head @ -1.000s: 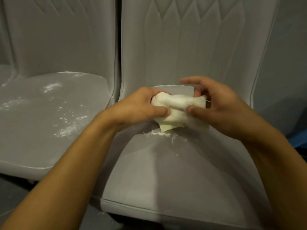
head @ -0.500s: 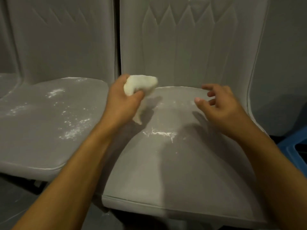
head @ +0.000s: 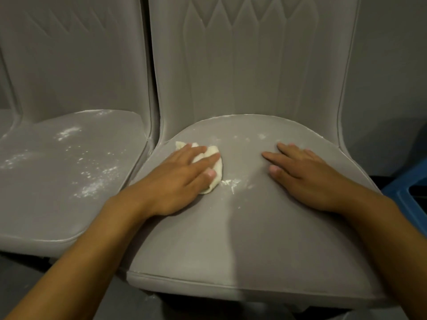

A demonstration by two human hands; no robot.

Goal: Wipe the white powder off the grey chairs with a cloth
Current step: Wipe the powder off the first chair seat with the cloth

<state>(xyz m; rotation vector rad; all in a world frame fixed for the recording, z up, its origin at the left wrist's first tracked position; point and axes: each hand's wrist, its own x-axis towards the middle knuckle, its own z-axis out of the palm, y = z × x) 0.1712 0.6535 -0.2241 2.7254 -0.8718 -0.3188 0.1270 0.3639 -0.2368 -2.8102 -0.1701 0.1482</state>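
Left hand (head: 180, 179): fingers (head: 203, 161) stretched out nearly straight, lying flat on top of the cloth (head: 217, 168) and pressing it to the seat; the thumb rests on the cloth's near edge. Nothing is pinched or wrapped.

Right hand (head: 307, 176): fingers (head: 272, 157) straight and slightly spread, palm down on bare seat fabric, holding nothing, well apart from the cloth.

Cloth: small, off-white, bunched into a wad, left of centre in the frame, on the back left part of the middle seat. It shows beyond the fingertips and along the thumb side.

White powder (head: 228, 182): a short smear with a few specks, just to the right of the cloth's near corner and between the two hands. Fainter specks lie near the back edge of the seat.

Middle chair (head: 254, 239): grey fabric, rounded padded seat with a piped front edge, and a tall backrest (head: 254, 65) stitched in a zigzag pattern.

Left chair (head: 57, 215): same grey fabric, set just beside the middle one; scattered powder patches (head: 92, 189) cover its seat from back to middle.

Surroundings: a plain grey wall (head: 392, 77) at upper right; a blue plastic item (head: 406, 190) at the right edge, kind unclear; dark floor (head: 23, 273) at lower left.
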